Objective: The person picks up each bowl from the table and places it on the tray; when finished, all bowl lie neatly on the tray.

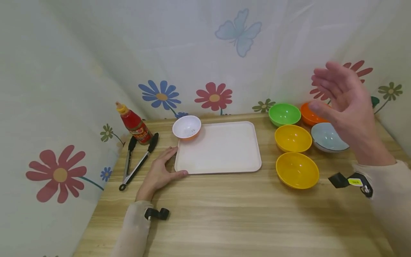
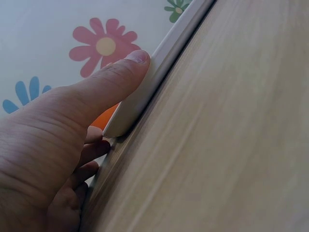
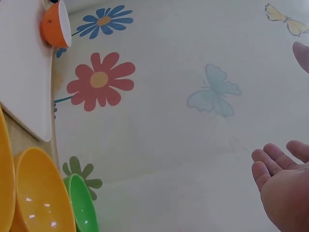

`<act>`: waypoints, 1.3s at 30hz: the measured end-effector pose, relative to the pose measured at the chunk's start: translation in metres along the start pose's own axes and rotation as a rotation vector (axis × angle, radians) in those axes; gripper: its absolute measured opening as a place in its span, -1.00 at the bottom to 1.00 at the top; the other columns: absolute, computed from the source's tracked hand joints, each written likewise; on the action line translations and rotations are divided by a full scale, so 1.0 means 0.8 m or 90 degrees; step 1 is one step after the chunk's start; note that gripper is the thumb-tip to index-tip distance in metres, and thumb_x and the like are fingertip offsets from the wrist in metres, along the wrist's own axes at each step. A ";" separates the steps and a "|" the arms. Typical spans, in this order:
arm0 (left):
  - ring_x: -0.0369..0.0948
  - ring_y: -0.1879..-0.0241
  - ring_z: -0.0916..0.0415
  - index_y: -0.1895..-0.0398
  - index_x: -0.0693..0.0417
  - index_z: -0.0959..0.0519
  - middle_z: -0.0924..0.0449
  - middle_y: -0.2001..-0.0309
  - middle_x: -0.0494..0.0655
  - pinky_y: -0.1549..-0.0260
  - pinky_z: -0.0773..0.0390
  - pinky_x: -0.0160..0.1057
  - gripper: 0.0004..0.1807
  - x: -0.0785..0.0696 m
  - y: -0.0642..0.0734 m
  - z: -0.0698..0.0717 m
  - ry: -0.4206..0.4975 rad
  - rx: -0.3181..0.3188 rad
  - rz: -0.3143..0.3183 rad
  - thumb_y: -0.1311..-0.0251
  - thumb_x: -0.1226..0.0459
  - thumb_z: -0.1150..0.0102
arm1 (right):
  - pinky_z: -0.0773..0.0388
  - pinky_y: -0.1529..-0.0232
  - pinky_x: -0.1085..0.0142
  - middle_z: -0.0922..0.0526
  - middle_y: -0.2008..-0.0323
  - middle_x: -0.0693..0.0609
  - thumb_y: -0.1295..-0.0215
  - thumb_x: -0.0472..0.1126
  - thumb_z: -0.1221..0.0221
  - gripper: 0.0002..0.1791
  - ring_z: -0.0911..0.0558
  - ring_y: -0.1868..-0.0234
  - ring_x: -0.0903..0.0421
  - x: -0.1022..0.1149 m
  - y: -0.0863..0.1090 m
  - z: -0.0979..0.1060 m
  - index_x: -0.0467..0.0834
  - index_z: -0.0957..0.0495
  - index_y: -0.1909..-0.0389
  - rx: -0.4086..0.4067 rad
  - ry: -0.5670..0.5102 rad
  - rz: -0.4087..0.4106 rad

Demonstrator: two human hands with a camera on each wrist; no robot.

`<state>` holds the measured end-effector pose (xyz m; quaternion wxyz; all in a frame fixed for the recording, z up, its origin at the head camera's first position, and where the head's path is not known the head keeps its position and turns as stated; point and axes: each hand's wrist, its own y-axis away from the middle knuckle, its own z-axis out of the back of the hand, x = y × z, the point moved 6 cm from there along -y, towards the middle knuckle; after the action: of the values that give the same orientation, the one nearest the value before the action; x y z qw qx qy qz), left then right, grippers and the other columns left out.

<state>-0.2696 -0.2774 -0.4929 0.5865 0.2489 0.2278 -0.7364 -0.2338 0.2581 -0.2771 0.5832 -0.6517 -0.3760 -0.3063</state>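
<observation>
On the wooden table (image 1: pixel 224 217) — white tray (image 1: pixel 221 150), long axis left to right | left hand (image 1: pixel 161 169) nearer, spread about its near-left corner, tray extending rightward | right hand (image 1: pixel 348 98) — raised, empty, loosely spread

My head view loses part of the round, glossy orange bowl (image 1: pixel 307 116) behind the right hand (image 1: pixel 350 98); I can't read the small print (image 1: pixel 141 134) on the red sauce bottle (image 1: pixel 132 122) or identify the specks (image 1: pixel 193 131) inside the white-lined, orange-bottomed bowl (image 1: pixel 185 125). My right wrist view crops the flat, white rectangular tray (image 3: pixel 24 58).
</observation>
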 end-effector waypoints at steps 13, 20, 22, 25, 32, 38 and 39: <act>0.16 -0.77 -0.04 -0.76 -0.16 -0.34 -0.15 -0.77 0.17 -0.69 -0.11 0.40 0.25 -0.003 0.002 0.004 0.004 0.001 -0.007 -0.01 -0.30 -0.72 | -0.45 -0.44 0.60 -0.44 -0.59 -0.10 -0.36 -0.69 -0.29 -0.05 -0.46 -0.57 0.11 -0.032 0.057 0.045 -0.10 -0.30 -0.71 -0.004 0.114 -0.055; 0.17 -0.77 -0.04 -0.76 -0.16 -0.33 -0.15 -0.77 0.16 -0.69 -0.11 0.40 0.25 -0.002 0.003 0.004 0.002 0.005 -0.002 -0.01 -0.30 -0.72 | -0.45 -0.40 0.65 -0.46 -0.56 -0.04 -0.34 -0.73 -0.28 0.00 -0.48 -0.49 0.17 -0.053 0.092 0.057 -0.12 -0.25 -0.73 0.023 0.163 -0.072; 0.16 -0.77 -0.04 -0.76 -0.18 -0.33 -0.14 -0.77 0.15 -0.69 -0.11 0.40 0.25 -0.002 0.003 0.003 0.003 0.005 0.000 -0.01 -0.31 -0.72 | -0.44 -0.41 0.64 -0.46 -0.56 -0.08 -0.31 -0.77 -0.26 0.01 -0.48 -0.49 0.14 -0.059 0.102 0.059 -0.17 -0.24 -0.73 0.037 0.139 -0.074; 0.16 -0.77 -0.03 -0.76 -0.19 -0.33 -0.14 -0.78 0.14 -0.68 -0.11 0.41 0.25 -0.001 0.002 0.003 0.004 0.005 0.000 0.00 -0.32 -0.71 | -0.44 -0.40 0.65 -0.46 -0.56 -0.08 -0.30 -0.79 -0.25 0.01 -0.48 -0.49 0.16 -0.067 0.115 0.061 -0.20 -0.24 -0.72 0.053 0.122 -0.081; 0.14 -0.78 -0.02 -0.76 -0.16 -0.34 -0.15 -0.77 0.14 -0.70 -0.08 0.38 0.25 -0.001 0.002 0.000 0.022 0.005 -0.009 -0.01 -0.28 -0.74 | -0.40 -0.41 0.68 -0.44 -0.58 -0.03 -0.29 -0.80 -0.26 -0.01 -0.48 -0.48 0.20 -0.086 0.140 0.064 -0.24 -0.25 -0.71 0.080 0.151 -0.100; 0.14 -0.78 -0.02 -0.75 -0.18 -0.34 -0.16 -0.77 0.11 -0.70 -0.09 0.39 0.24 0.000 0.002 0.001 0.016 0.003 -0.009 -0.01 -0.30 -0.72 | -0.37 -0.42 0.69 -0.44 -0.56 0.02 -0.28 -0.80 -0.27 0.00 -0.47 -0.48 0.22 -0.103 0.159 0.064 -0.23 -0.26 -0.70 0.099 0.179 -0.121; 0.14 -0.78 -0.02 -0.75 -0.18 -0.35 -0.16 -0.77 0.11 -0.69 -0.09 0.39 0.24 0.000 0.002 0.001 0.015 0.003 -0.009 -0.01 -0.30 -0.72 | -0.37 -0.42 0.69 -0.45 -0.56 0.02 -0.27 -0.81 -0.26 0.00 -0.47 -0.48 0.22 -0.106 0.161 0.063 -0.24 -0.26 -0.70 0.100 0.173 -0.126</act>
<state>-0.2680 -0.2784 -0.4921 0.5779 0.2572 0.2350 -0.7380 -0.1711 0.2924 -0.4229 0.6449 -0.5164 -0.3788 -0.4170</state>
